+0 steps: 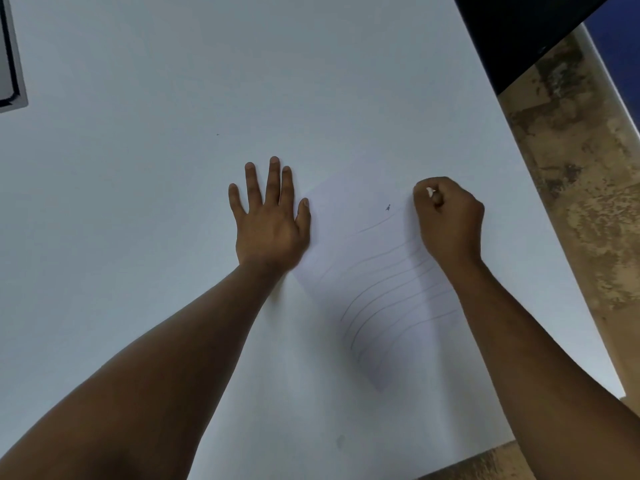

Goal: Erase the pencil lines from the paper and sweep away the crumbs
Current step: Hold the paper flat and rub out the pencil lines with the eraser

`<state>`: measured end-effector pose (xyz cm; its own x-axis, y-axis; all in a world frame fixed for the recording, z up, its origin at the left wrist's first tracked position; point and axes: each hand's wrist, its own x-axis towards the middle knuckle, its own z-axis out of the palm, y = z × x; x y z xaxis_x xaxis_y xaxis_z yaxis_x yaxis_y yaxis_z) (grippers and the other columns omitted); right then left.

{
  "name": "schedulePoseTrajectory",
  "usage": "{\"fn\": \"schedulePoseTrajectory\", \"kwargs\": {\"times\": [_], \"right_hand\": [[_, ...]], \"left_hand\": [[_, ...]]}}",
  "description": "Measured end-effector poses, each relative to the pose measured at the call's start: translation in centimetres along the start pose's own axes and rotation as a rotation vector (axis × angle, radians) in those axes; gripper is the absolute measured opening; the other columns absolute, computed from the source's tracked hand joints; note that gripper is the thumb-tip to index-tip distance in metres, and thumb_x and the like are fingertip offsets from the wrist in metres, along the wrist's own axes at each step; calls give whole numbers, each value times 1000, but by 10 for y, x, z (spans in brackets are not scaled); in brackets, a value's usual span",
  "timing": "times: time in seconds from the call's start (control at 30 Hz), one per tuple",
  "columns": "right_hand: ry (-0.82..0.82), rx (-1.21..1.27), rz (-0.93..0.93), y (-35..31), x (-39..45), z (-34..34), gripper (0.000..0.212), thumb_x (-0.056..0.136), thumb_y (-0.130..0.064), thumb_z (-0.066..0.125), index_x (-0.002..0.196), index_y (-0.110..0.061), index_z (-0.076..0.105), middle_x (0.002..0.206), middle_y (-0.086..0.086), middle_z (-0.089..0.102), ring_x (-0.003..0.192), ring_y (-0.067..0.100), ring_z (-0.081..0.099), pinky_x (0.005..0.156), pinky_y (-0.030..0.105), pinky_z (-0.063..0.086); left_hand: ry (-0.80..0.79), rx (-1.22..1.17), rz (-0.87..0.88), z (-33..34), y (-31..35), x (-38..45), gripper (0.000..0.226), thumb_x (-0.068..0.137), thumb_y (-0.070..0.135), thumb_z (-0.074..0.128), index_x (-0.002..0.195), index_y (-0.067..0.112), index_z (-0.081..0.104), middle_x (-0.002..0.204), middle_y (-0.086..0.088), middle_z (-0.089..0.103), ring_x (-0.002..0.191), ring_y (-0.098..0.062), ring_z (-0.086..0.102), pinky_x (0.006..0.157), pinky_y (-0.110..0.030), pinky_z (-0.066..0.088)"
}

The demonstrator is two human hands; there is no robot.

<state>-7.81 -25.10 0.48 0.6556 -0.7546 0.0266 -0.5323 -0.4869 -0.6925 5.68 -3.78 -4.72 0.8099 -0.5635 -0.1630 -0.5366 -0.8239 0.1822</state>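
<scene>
Gripping eraser (pixel 430 192), right hand (pixel 448 220)

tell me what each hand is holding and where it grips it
The right hand pinches a small white eraser; only its tip shows between the curled fingers. The left hand holds nothing; it lies flat at the paper's left edge.

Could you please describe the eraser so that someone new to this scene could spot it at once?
Start at the white table, then find the paper with curved pencil lines. At its far right edge, the right hand makes a fist; the eraser is the small white bit peeking between its fingers.
</scene>
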Motion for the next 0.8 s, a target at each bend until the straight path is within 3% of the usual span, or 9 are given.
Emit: {"fn": "schedulePoseTrajectory", "kwargs": {"times": [0.1,0.23,0.37,0.47,0.6,0.67,0.8], "right_hand": [[-37,107,116,-6,-16,6,37,95,-41,58,72,-14,67,63,8,65,62,26,62,62,34,51],[-87,246,178,-22,-47,28,28,96,-32,60,77,-14,70,68,-1,70,65,14,66,68,37,56],[-327,243,112,-36,-83,50,21,94,-33,63,90,-15,73,72,-6,71,63,8,65,63,30,58],[-365,166,-45,-40,-91,54,19,95,-27,63,103,-12,72,82,-3,74,68,6,65,68,22,57],[-397,-24,-364,-45,-90,59,17,96,-19,61,95,-5,71,79,9,71,69,23,67,68,38,60],[-428,-110,-495,-49,-94,62,16,93,-14,64,98,-2,72,80,13,72,67,26,68,66,39,61],[-273,-292,-499,-43,-78,53,21,99,-20,53,93,-9,70,74,7,64,62,23,60,55,32,54]], "left_hand": [[-3,2,-4,0,0,0,66,109,50,15,165,17,6,174,0,-2,159,-33,-11,126,-60,-3],[1,5,-9,-1,0,0,66,109,50,15,165,17,7,174,0,-1,159,-33,-11,126,-60,-3],[4,8,-11,0,0,1,66,109,50,15,166,17,6,174,-1,-1,159,-32,-11,126,-60,-2],[6,19,-8,0,-1,2,67,108,51,14,166,17,6,174,-1,-1,159,-33,-10,126,-60,-2],[8,15,-7,1,-1,1,67,108,50,12,165,17,8,174,-2,2,159,-33,-9,126,-59,-2],[12,18,-5,1,-1,1,67,108,50,12,165,17,9,174,-2,3,159,-34,-8,126,-60,-1],[9,15,4,2,-2,1,66,108,49,13,165,16,8,174,-2,2,159,-34,-8,126,-61,-1]]}}
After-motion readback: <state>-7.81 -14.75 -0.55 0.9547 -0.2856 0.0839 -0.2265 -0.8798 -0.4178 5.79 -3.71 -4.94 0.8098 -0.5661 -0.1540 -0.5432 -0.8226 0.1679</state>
